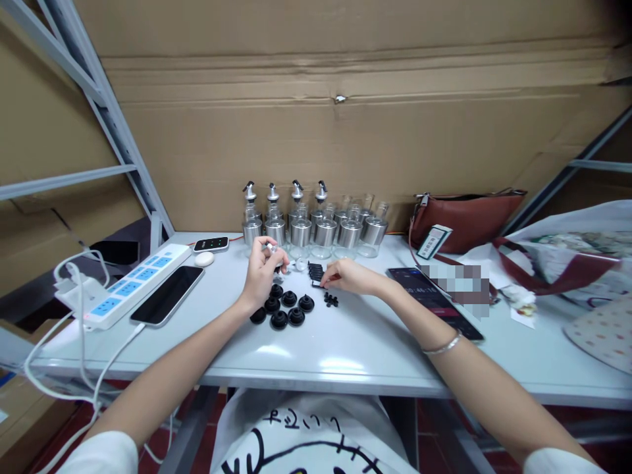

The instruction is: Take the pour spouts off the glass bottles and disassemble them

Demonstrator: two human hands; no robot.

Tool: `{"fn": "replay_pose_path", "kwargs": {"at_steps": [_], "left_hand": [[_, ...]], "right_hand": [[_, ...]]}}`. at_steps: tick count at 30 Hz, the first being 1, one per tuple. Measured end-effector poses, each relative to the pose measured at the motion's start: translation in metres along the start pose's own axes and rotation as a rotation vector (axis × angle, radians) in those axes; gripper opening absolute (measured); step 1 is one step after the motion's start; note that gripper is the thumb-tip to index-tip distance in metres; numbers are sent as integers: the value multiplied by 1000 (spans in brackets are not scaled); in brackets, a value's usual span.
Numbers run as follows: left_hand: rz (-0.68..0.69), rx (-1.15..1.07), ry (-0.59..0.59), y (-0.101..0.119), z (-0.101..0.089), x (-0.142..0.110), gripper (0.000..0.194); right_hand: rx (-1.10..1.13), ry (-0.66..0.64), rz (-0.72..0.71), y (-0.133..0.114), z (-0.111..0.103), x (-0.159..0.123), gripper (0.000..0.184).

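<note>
My left hand (257,275) is closed round a small silver piece (270,247), partly hidden by the fingers; it looks like a metal pourer part. My right hand (343,275) pinches at the near end of a row of slim black pieces (315,270), its fingertips on one of them. Round black ribbed stoppers (289,299) lie in a cluster just below my left hand. A little pile of tiny black parts (331,300) sits under my right fingers. Between the hands lie a few shiny silver parts (300,264).
Glass bottles with steel sleeves (301,232) stand along the back; several carry pourer tops (297,189). On the left are a power strip (138,283), a phone (168,296) and cables. A tablet with a timer (434,303) and a brown bag (469,220) are on the right.
</note>
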State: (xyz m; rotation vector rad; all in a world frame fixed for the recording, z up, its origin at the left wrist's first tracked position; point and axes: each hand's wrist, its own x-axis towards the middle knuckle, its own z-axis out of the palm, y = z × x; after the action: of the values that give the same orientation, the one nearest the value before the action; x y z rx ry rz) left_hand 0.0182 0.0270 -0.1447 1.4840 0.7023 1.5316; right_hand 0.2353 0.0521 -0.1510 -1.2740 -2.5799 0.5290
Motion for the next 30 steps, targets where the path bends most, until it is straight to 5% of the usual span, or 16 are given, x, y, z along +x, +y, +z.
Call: {"fn": "replay_pose_path", "kwargs": {"at_steps": [21, 30], "left_hand": [[-39, 18, -30, -12, 2, -1, 30], [-74, 83, -26, -15, 1, -2, 26]], "right_hand": [[-207, 88, 72, -4, 5, 0, 16], [-127, 65, -31, -8, 5, 1, 19]]}}
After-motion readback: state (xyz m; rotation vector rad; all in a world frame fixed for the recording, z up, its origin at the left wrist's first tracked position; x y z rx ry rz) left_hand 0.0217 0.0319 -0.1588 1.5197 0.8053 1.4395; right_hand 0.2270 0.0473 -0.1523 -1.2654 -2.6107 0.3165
